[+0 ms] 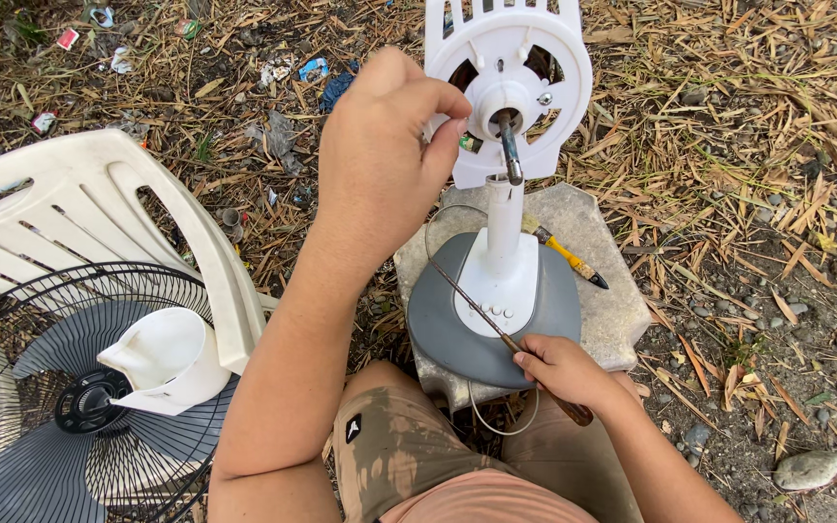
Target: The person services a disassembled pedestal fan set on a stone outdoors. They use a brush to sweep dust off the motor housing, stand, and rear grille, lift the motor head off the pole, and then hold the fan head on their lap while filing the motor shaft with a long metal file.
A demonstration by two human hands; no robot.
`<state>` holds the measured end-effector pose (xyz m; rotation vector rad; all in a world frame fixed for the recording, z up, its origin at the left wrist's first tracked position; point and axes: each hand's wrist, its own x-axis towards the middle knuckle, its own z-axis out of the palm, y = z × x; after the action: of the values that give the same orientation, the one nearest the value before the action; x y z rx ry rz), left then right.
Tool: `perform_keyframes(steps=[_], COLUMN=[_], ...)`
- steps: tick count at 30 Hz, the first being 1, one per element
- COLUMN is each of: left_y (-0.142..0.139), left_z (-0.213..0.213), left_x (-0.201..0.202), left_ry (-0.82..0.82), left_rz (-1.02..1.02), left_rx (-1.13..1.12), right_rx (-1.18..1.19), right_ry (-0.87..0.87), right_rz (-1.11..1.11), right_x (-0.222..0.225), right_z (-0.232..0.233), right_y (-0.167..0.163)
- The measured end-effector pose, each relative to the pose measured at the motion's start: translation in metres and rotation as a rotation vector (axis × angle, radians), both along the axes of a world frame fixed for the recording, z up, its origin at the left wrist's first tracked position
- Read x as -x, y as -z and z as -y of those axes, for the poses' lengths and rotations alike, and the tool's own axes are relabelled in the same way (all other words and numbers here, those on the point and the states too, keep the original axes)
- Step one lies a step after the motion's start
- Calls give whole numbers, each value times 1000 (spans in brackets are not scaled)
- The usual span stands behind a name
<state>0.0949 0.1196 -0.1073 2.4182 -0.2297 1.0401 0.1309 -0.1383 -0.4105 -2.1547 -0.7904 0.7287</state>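
Fan [504, 165] stands upright on a stone [622, 300], left hand [380, 155] pinching its hub steady, right hand [559, 368] clenching a thin tool [477, 310].

Outdoor spot, prob. a backyard or roadside patch used as a makeshift repair area, not a proper workshop. Ground [728, 126] is bare dirt w/ dry bamboo leaves, straw, pebbles and bits of litter [108, 39] scattered about. A rough stone slab [612, 300] serves as the workbench, w/ a stripped stand fan [504, 194] upright on it and a yellow-handled screwdriver [566, 254] lying beside the fan. A white plastic chair [99, 203] sits to one side, holding a black wire fan guard [31, 387] and a white motor cover [162, 358]. Hard sunlight, sharp shadows, no walls or floor in view.
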Motion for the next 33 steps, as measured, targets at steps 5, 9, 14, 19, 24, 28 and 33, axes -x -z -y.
perform_keyframes(steps=[5, 9, 14, 19, 24, 28, 33], left_y=[-10, -14, -19, -20, -23, -25, -20], left_z=[-5, -6, -6, -4, -3, -1, 4], left_x=[-9, -19, -24, -24, -28, -29, -29], left_ry=[101, 58, 60, 22, 10, 0, -45], left_rz=[199, 218, 142, 130, 143, 155, 119], left_rx=[-53, -93, -122, -173, -226, -296, -284], right_rx=[-6, -7, 4, 8, -14, -17, -24], right_ry=[15, 28, 29, 34, 25, 20, 18], right_rz=[-53, -47, -46, -58, -38, -27, -19], right_x=[1, 2, 4, 5, 6, 7, 7], right_z=[-1, -1, -2, -4, -4, -4, -5], right_y=[-2, -5, -9, -13, -13, -13, -14])
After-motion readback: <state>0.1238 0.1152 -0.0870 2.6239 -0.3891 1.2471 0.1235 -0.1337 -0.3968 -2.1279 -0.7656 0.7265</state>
